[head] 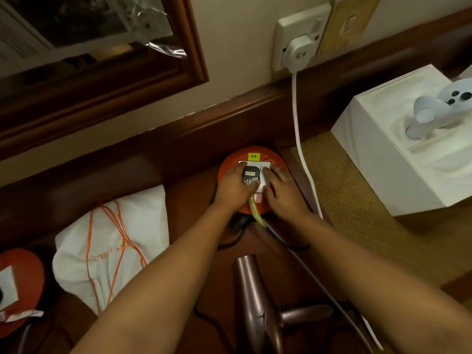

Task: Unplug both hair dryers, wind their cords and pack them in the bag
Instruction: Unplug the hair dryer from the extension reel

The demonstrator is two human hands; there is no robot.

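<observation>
To our left lies the soft white bag (pixel 109 249). Our left hand (pixel 233 186) grips the rigid black plug (pixel 250 175) seated in the orange socket reel (pixel 229 164); our right hand (pixel 281 189) presses flat beside it. We judge it pulls stiffly. The hair dryer (pixel 255 302) lies nearer, cords crossing between.

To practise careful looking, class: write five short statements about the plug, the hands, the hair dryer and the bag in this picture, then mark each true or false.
1. The left hand grips the black plug. True.
2. The right hand holds the hair dryer. False: it rests on the orange socket reel; the dryer lies untouched.
3. The white bag has orange drawstrings. True.
4. The wall socket is empty. False: a white plug sits in it.
5. The hair dryer is in the bag. False: it lies beside the bag.
</observation>
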